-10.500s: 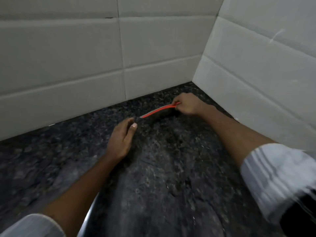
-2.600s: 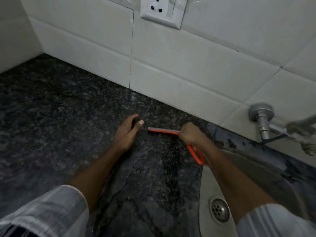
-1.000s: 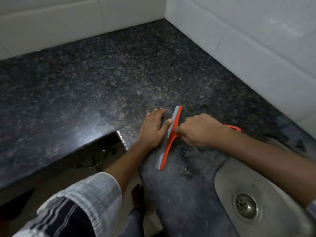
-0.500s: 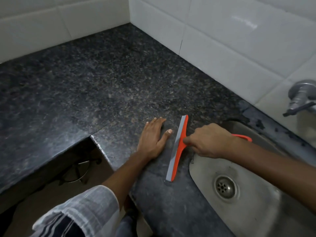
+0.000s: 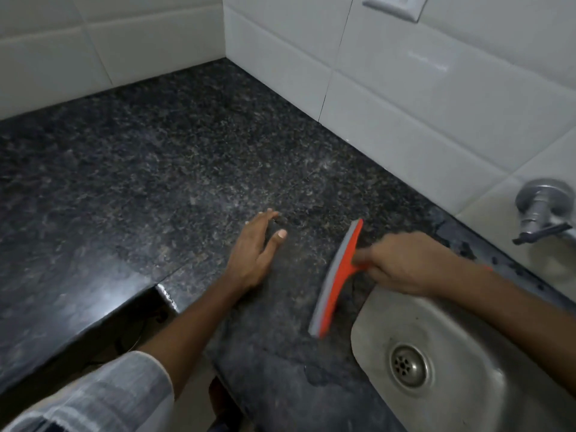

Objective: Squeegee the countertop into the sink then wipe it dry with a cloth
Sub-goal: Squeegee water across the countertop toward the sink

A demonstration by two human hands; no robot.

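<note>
Sink [image 5: 461,335] holds only its drain [image 5: 409,367]. Left hand [image 5: 254,255] lies flat, fingers straight, on the countertop [image 5: 149,188]. Right hand [image 5: 402,263] grips the squeegee [image 5: 336,282].

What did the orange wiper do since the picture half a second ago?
The right hand carried the squeegee a little further toward the sink, so its lower end now almost reaches the rim. The left hand stayed flat on the countertop, and the right hand's grip on the handle is unchanged.

1. The worktop [image 5: 162,169] is black stone with grey and tan speckles.
2. The squeegee [image 5: 338,279] is orange with a grey blade.
3. The wall tiles [image 5: 405,98] are plain white.
4. The sink [image 5: 467,353] is dull silver.
5. The sleeve [image 5: 103,397] is white with grey stripes.
</note>
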